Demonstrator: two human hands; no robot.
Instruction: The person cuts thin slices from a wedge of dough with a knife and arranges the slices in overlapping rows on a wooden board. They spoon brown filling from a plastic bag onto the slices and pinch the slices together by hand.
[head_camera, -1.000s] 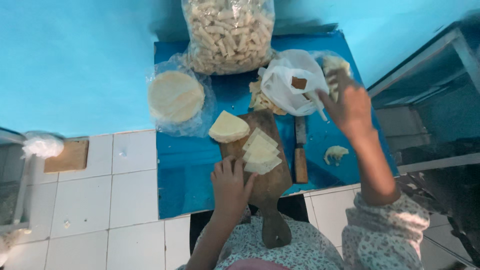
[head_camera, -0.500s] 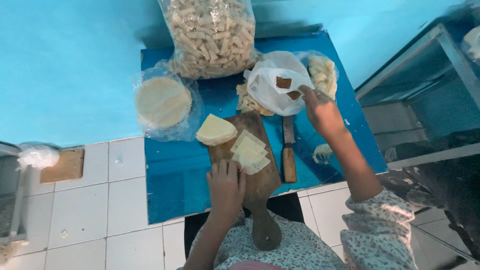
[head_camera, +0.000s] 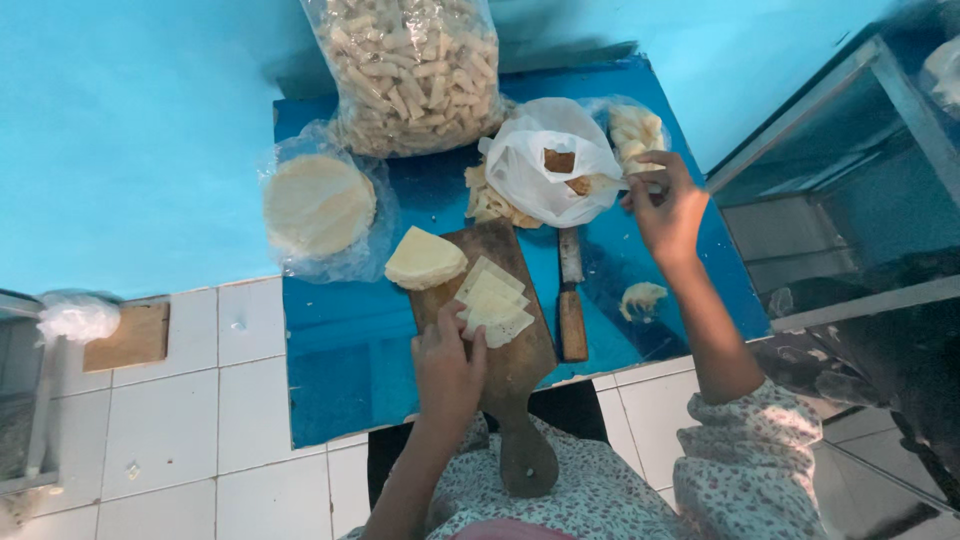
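While the left hand (head_camera: 449, 362) presses flat on cut wrappers (head_camera: 493, 304), the right hand (head_camera: 664, 205) seemingly pinches filling (head_camera: 636, 130).

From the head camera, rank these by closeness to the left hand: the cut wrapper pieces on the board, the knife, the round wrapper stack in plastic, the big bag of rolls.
Measured from the left hand:
1. Cut wrapper pieces, touching its fingertips on the board.
2. Knife, just right of the board.
3. Round wrapper stack, upper left.
4. Big bag of rolls, at the far edge.

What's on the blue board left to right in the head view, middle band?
Round stack in plastic wrap → folded wedge → cut sheets under the left hand → knife → small dough piece.
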